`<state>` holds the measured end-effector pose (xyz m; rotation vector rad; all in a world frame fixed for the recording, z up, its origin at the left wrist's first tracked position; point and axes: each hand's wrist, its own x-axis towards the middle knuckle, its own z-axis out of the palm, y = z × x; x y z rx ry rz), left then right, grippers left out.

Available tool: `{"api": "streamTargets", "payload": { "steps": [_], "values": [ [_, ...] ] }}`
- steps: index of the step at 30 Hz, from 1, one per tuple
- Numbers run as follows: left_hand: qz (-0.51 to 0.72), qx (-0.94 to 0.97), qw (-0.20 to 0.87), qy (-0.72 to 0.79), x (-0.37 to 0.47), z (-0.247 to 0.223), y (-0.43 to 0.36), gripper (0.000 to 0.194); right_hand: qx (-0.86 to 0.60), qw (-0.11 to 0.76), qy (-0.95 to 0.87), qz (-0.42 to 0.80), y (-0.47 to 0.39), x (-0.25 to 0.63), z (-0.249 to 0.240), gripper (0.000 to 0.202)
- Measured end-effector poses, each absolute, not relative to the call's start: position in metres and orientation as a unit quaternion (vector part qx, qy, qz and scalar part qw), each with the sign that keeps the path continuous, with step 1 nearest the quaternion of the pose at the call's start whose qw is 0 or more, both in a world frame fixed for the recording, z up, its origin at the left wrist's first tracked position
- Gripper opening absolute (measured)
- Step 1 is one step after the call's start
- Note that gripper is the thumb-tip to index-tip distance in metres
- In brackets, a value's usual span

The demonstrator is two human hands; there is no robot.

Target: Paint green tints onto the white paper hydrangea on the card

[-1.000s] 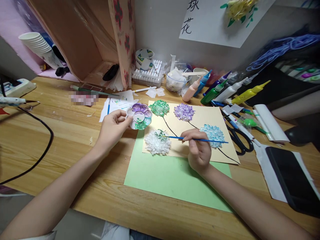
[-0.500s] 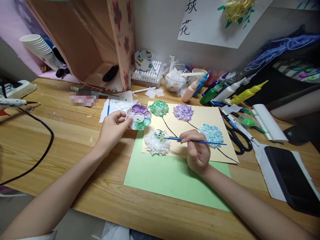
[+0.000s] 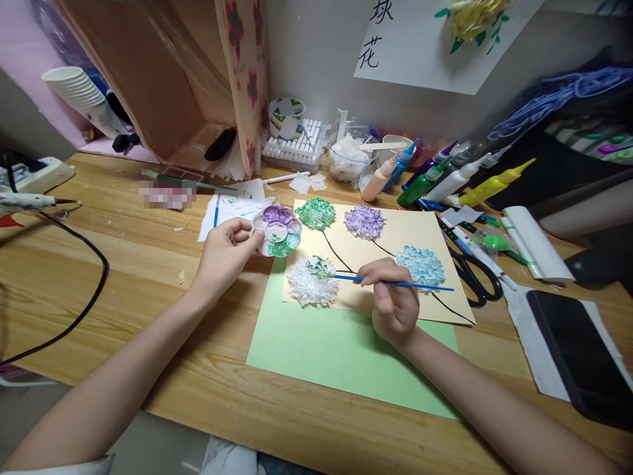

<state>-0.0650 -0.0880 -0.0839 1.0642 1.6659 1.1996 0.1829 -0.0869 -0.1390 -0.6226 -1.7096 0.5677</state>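
Note:
My left hand pinches a flower-shaped paint palette with purple and green paint in its wells. Between the fingers of my right hand is a thin blue paintbrush; its tip touches the white ruffled flower, which has green marks near its top. That flower sits at the lower left of a cream sheet, beside a green flower, a purple flower and a light blue flower. Black stem lines are drawn on the sheet. A green sheet lies beneath it.
Paint bottles stand behind the sheet. Black-handled scissors, a paper roll and a phone lie at the right. A black cable curves across the left, near a pink box and stacked cups.
The whole view has shifted slightly. The brush's rear end has tipped a little lower, while both hands keep nearly the same places and holds.

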Motion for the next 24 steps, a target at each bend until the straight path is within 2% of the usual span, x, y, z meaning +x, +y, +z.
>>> {"api": "streamTargets", "payload": {
  "steps": [6, 14, 24],
  "values": [
    [0.474, 0.419, 0.413, 0.655, -0.063, -0.084, -0.089, 0.016, -0.260, 0.639, -0.689, 0.220, -0.088, 0.182, -0.142, 0.019],
    [0.480, 0.405, 0.440, 0.641, -0.055, -0.080, -0.092, 0.017, -0.249, 0.515, -0.794, 0.205, -0.089, 0.184, -0.137, 0.031],
    [0.472, 0.412, 0.440, 0.643, -0.057, -0.084, -0.092, 0.022, -0.247, 0.515, -0.787, 0.232, -0.090, 0.184, -0.138, 0.031]
  ]
}}
